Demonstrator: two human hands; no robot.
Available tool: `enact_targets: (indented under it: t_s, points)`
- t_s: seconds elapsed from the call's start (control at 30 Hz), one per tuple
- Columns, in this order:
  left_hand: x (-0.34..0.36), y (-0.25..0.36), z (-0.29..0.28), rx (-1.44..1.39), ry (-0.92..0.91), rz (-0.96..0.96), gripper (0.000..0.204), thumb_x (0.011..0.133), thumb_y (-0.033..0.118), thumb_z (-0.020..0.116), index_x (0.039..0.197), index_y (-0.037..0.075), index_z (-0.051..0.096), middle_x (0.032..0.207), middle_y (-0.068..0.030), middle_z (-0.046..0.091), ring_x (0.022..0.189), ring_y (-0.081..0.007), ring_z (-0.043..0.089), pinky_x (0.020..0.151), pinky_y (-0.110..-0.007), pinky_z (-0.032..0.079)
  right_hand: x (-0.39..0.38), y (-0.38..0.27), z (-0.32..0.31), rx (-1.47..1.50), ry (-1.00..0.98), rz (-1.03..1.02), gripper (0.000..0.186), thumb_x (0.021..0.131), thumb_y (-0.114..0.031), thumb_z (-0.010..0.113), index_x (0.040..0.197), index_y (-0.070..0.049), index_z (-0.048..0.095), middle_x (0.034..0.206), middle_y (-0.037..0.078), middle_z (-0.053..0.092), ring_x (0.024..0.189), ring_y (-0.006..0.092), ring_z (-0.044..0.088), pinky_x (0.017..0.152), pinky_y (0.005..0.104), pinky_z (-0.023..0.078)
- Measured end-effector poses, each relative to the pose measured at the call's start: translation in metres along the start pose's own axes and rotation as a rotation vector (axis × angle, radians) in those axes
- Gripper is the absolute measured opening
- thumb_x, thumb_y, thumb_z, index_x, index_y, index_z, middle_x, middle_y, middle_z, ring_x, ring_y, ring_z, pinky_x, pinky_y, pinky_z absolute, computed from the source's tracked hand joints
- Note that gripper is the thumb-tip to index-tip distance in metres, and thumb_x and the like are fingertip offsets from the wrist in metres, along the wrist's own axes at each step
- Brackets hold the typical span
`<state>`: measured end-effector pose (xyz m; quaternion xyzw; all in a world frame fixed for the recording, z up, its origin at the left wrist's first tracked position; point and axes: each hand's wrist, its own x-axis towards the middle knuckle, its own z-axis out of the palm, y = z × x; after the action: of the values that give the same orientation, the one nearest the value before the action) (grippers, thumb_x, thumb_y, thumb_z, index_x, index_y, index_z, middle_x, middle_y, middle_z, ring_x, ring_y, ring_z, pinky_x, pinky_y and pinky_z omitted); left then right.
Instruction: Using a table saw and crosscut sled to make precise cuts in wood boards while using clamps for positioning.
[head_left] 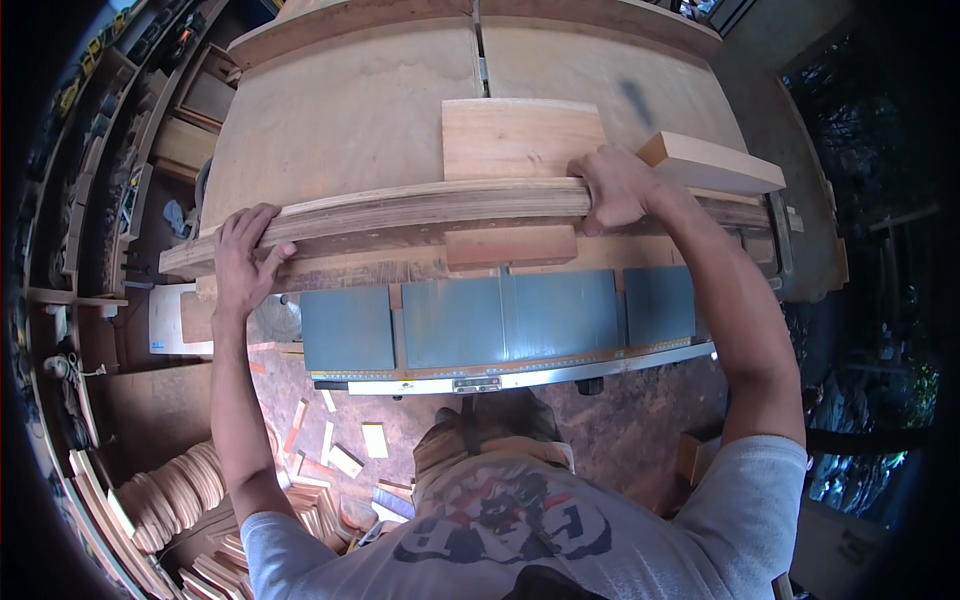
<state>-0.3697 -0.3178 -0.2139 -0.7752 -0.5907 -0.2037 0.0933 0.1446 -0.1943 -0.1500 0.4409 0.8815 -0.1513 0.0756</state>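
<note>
Across the near side of a plywood crosscut sled [320, 110] runs a thick laminated wooden fence [400, 212]. My left hand [245, 245] grips the fence near its left end, fingers over the top and thumb on the near face. Right of the middle, my right hand [615, 188] is closed over the same fence, knuckles up. Just beyond it, a flat light board [520, 138] lies against the fence's far side. A thick wooden block [710, 163] rests at an angle beside my right wrist. On the near face sits a smaller wooden block [510, 247].
Under the sled is a blue-grey saw table [510, 318] with a silver front rail [540, 380]. A clamp [780, 235] stands at the fence's right end. Offcuts [345, 460] litter the floor; stacked curved wood pieces [175, 495] and shelves of tools [100, 150] line the left.
</note>
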Motion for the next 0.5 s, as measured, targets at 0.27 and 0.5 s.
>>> enact_targets:
  t_s: [0.27, 0.5]
  points:
    - [0.004, -0.005, 0.003, -0.022, -0.003, 0.018, 0.065, 0.087, 0.056, 0.074, 0.129, 0.006, 0.069, 0.131, -0.0118, 0.069, 0.126, -0.0355, 0.058, 0.109, -0.048, 0.039, -0.001, 0.003, 0.008, 0.015, 0.019, 0.016, 0.051, 0.048, -0.020, 0.083, 0.092, 0.002, 0.072, 0.080, 0.023, 0.072, 0.081, 0.0428, 0.071, 0.075, 0.0472, 0.056]
    - [0.016, -0.007, 0.013, -0.035, 0.025, 0.018, 0.062, 0.088, 0.053, 0.074, 0.129, 0.008, 0.070, 0.132, -0.0113, 0.069, 0.126, -0.0340, 0.059, 0.110, -0.048, 0.039, 0.005, 0.012, 0.012, -0.001, 0.046, 0.044, 0.051, 0.048, -0.022, 0.085, 0.093, 0.001, 0.073, 0.082, 0.022, 0.074, 0.082, 0.0409, 0.073, 0.075, 0.0468, 0.056]
